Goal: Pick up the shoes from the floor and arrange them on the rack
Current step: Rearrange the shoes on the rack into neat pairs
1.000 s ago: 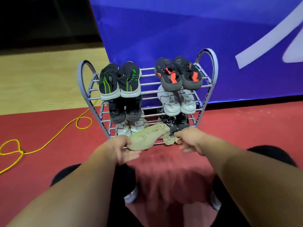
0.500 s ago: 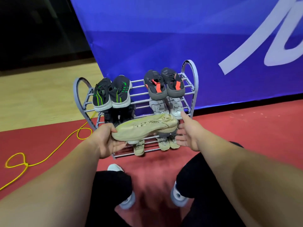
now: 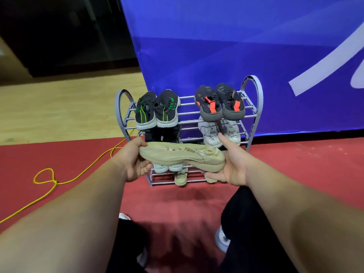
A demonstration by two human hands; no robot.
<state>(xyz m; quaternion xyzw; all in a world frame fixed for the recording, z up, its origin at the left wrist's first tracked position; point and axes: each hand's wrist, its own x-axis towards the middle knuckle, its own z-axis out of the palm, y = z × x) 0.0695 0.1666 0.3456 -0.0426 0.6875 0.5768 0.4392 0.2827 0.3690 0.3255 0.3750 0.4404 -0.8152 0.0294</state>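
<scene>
The light is dim and even, apparently from overhead. The banner carries a paler sheen across its upper part, while the top left corner sinks into near black. A soft shadow lies on the red floor in front of the rack. Low in the middle, floor and legs smear with motion blur. The shoe is slightly soft, its laces indistinct. The wide lens swells the forearms and bends lines near the edges.

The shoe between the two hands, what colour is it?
The shoe is pale beige, seen in the head view.
</scene>
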